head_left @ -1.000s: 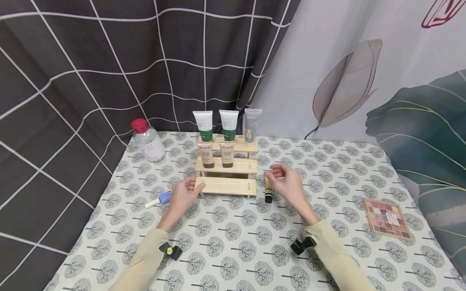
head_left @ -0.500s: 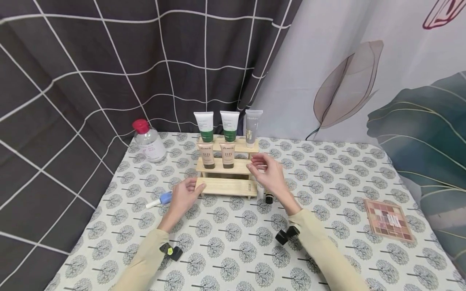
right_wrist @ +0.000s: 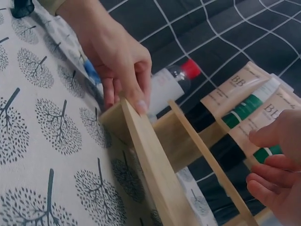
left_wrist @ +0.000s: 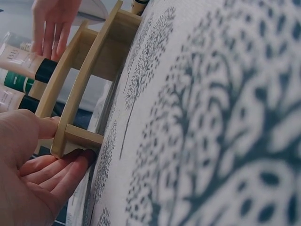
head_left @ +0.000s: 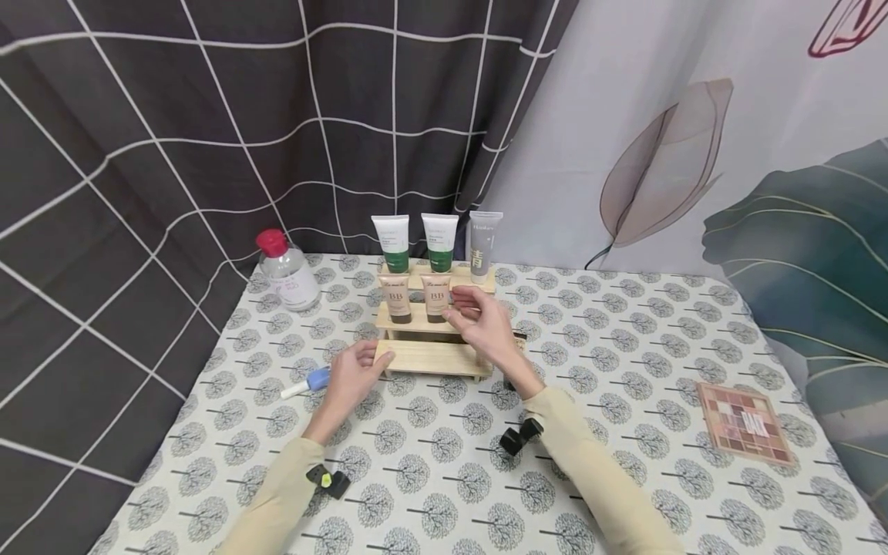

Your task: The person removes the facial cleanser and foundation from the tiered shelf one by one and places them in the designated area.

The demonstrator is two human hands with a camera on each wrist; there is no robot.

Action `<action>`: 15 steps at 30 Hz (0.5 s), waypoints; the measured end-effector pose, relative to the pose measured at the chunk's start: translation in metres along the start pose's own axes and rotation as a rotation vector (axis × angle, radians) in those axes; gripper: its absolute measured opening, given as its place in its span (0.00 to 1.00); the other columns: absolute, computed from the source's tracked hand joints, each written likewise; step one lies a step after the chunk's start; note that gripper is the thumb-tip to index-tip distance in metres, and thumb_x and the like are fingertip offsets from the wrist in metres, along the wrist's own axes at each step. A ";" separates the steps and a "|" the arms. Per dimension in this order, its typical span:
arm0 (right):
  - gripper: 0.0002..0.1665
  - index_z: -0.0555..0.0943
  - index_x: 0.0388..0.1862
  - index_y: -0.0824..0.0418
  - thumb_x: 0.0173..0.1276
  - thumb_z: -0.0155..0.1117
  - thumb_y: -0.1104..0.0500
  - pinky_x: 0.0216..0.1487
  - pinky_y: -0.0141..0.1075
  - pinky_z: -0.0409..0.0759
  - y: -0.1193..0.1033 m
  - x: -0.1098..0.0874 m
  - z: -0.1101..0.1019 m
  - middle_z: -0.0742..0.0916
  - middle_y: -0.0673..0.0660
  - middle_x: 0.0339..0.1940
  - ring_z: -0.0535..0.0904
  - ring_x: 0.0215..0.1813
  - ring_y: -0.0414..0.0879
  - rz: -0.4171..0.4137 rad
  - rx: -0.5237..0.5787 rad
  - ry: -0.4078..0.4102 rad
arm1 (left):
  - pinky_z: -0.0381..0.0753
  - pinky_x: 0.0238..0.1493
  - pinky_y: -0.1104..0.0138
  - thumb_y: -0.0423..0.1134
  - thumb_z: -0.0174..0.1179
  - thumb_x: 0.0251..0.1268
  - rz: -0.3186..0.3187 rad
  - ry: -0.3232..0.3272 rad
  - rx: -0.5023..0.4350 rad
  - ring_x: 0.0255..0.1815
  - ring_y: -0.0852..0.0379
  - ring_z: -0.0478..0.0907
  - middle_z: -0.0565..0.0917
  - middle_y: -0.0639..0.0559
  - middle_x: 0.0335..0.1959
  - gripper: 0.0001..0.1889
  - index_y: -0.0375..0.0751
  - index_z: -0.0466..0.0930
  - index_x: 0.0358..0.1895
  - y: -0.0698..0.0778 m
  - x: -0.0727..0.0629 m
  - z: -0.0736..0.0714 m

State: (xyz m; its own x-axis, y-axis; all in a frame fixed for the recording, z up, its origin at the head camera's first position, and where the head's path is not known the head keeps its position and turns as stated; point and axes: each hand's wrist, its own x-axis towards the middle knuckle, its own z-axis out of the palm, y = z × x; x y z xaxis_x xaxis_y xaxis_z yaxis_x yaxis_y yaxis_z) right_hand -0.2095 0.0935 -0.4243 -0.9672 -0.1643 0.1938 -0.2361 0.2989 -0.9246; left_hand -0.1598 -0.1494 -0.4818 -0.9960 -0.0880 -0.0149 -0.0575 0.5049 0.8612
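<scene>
My left hand [head_left: 350, 374] grips the left end of the lowest tier of a three-step wooden stand [head_left: 423, 358], thumb on top and fingers beneath. On the middle tier two beige BB cream tubes, a left one [head_left: 396, 299] and a right one [head_left: 434, 297], stand on their dark caps. My right hand [head_left: 486, 327] is at the right tube, its thumb and loosely bent fingers right by the tube's side. In the right wrist view, the thumb overlaps that BB tube [right_wrist: 277, 113]. Two white-and-green tubes [head_left: 439, 240] and a grey tube [head_left: 482, 245] stand on the top tier.
A clear bottle with a red cap [head_left: 287, 277] stands at the back left. A blue-and-white pen-like stick [head_left: 305, 382] lies left of my left hand. A makeup palette [head_left: 745, 424] lies at the right. My right arm mostly hides a small black-and-gold item [head_left: 520, 338].
My right hand has moved left, from the black-and-gold item on the table to the right BB cream tube. The left hand keeps its grip on the stand.
</scene>
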 end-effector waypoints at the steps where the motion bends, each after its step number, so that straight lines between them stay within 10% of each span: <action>1: 0.31 0.75 0.64 0.72 0.64 0.73 0.65 0.67 0.45 0.82 0.000 0.001 0.002 0.84 0.70 0.60 0.82 0.61 0.62 0.007 0.002 -0.004 | 0.89 0.53 0.57 0.43 0.69 0.65 -0.001 -0.001 -0.003 0.49 0.42 0.86 0.87 0.34 0.50 0.24 0.30 0.79 0.58 -0.001 0.000 0.000; 15: 0.17 0.81 0.52 0.69 0.66 0.71 0.66 0.56 0.35 0.87 0.005 0.001 0.015 0.88 0.66 0.50 0.87 0.51 0.56 0.011 -0.018 0.040 | 0.89 0.51 0.58 0.44 0.70 0.64 -0.015 -0.001 -0.013 0.48 0.43 0.87 0.87 0.36 0.50 0.23 0.32 0.80 0.57 0.001 0.000 0.001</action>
State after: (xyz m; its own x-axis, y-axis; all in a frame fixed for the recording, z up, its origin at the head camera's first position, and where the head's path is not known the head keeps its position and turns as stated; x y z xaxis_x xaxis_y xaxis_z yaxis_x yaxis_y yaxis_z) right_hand -0.2104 0.0810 -0.4332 -0.9726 -0.1233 0.1970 -0.2268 0.3173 -0.9208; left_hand -0.1595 -0.1483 -0.4818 -0.9951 -0.0945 -0.0290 -0.0720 0.4926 0.8673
